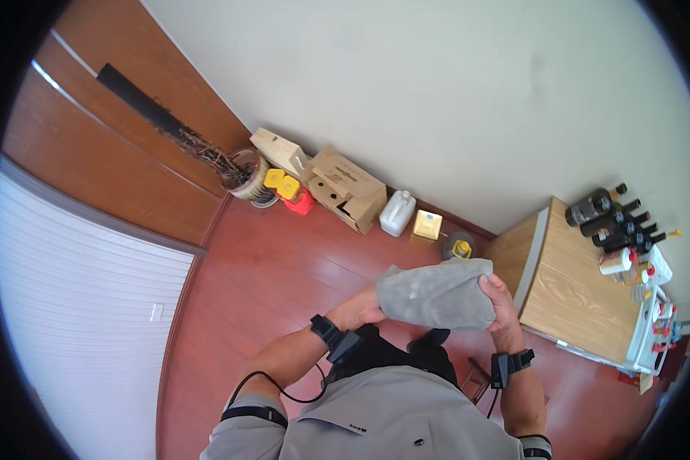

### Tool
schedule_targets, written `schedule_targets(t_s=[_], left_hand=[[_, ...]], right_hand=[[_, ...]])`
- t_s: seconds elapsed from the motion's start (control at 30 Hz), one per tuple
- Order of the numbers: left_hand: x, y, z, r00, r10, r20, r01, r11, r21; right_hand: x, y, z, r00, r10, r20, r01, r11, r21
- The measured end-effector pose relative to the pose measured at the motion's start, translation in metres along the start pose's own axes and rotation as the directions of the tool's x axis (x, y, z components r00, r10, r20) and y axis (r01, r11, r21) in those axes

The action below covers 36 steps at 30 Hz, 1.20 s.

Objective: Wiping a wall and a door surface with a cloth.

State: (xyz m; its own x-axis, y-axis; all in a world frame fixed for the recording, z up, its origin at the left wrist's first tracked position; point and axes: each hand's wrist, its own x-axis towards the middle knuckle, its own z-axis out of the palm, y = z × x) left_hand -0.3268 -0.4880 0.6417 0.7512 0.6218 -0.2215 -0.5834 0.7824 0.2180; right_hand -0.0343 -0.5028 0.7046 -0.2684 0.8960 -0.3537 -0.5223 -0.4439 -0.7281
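A grey cloth (437,296), folded or bunched with pale marks on its surface, is held up in front of my body. My right hand (501,305) grips its right end, thumb on the upper face near the corner. At the other end is my left hand (368,305); the cloth drapes over and hides most of its fingers. Both wrists carry black strapped devices with cables. Beneath the cloth are my dark trousers and a dark shoe on the reddish floor.
Along the wall stand a potted plant (247,178), yellow-lidded containers (282,183), a cardboard box (351,187), a white jug (398,214), a gold box (426,225) and a yellow-capped container (461,248). On my right, a wooden cabinet (581,293) bears several dark bottles (621,221).
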Motion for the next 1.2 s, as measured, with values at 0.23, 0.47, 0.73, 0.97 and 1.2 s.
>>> schedule_targets(t_s=[0.23,0.47,0.73,0.97,1.2], left_hand=[[-0.087,0.064,-0.009,0.945,0.179,-0.274,-0.190,0.982,-0.016],[-0.116,0.111,0.037,0.926,0.375,-0.044,-0.355,0.904,0.240],[-0.121,0.165,0.032,0.686,0.614,-0.390,-0.243,0.700,0.672],[-0.153,0.171,0.008,0.461,0.782,-0.419,-0.234,0.563,0.793],[-0.194,0.176,-0.017,0.220,0.807,-0.547,-0.336,0.590,0.734]], right_hand=[[0.062,0.034,0.089,0.998,0.032,0.048,-0.032,0.999,0.001],[0.078,0.002,0.192,0.972,0.081,0.221,-0.118,0.980,0.163],[0.141,0.059,0.233,0.934,0.013,0.357,0.176,0.853,-0.491],[0.205,0.084,0.248,0.821,0.259,0.508,0.067,0.841,-0.537],[0.255,0.119,0.295,0.671,0.419,0.612,0.043,0.802,-0.596]])
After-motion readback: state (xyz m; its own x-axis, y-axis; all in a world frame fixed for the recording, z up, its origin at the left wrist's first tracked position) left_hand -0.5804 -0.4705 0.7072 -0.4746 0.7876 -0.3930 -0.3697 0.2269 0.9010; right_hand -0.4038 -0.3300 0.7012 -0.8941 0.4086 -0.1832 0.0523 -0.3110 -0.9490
